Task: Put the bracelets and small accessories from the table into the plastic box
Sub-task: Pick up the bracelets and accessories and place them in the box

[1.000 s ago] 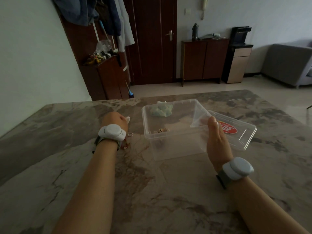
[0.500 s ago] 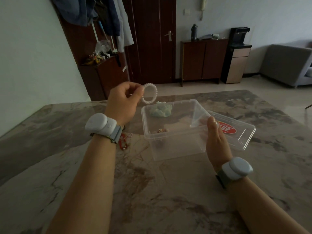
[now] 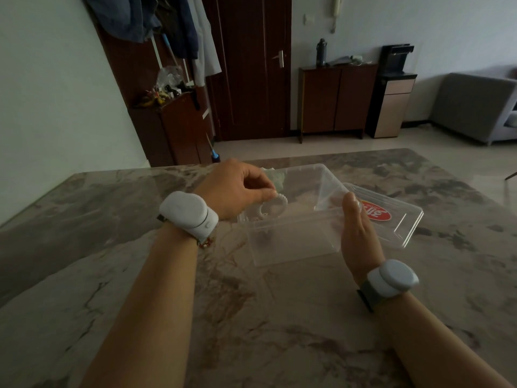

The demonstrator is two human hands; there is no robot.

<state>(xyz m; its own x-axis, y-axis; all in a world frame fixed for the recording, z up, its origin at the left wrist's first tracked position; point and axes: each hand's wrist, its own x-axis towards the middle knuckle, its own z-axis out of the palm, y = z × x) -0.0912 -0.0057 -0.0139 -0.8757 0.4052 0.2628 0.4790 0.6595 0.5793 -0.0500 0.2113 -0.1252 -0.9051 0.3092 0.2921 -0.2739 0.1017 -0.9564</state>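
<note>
White beaded bracelet point(image 3: 275, 207) hangs upright, pinched by left hand point(image 3: 237, 191) over box point(image 3: 293, 233).

Both forearms are bare, with no sleeves in view. The left wrist carries a white rounded-rectangular device point(image 3: 188, 214) with a small round button on its side, and a thin strand of small red and green beads point(image 3: 206, 243) shows just below it. The right wrist wears a pale blue-white round puck-shaped device point(image 3: 392, 278) on a grey strap point(image 3: 366, 296).
</note>
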